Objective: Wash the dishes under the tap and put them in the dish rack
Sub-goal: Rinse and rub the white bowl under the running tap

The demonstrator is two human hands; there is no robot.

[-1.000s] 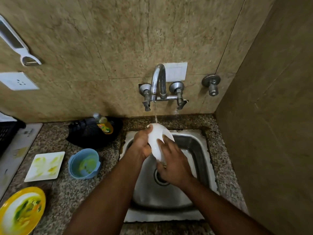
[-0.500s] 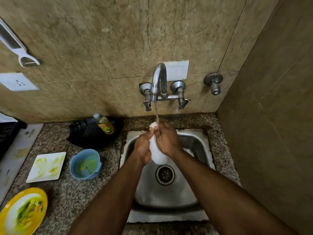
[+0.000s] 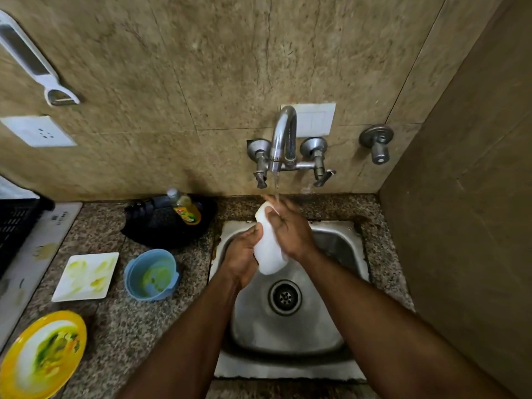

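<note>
Nearest you, on the tabletop at left, the yellow plate (image 3: pixel 40 352), the white square plate (image 3: pixel 86 276) and the blue bowl (image 3: pixel 152 275) all carry green residue and are not yet washed. Over the sink (image 3: pixel 336 240), your left hand (image 3: pixel 241 257) curls round the white dish (image 3: pixel 269 251) from the left, holding it on edge. Your right hand (image 3: pixel 290 228) lies against its other face, fingers spread and thumb over the rim; that grip reads as a rubbing contact, not a clamp. The stream from the tap (image 3: pixel 283 139) lands on the dish's top edge and your right fingers. Judgement: this is the rinse. Turn the dish so water reaches both faces, and keep the left grip firm, as wet ware likely slips. The black crate (image 3: pixel 14 226) far left may be the rack; I cannot confirm it.
</note>
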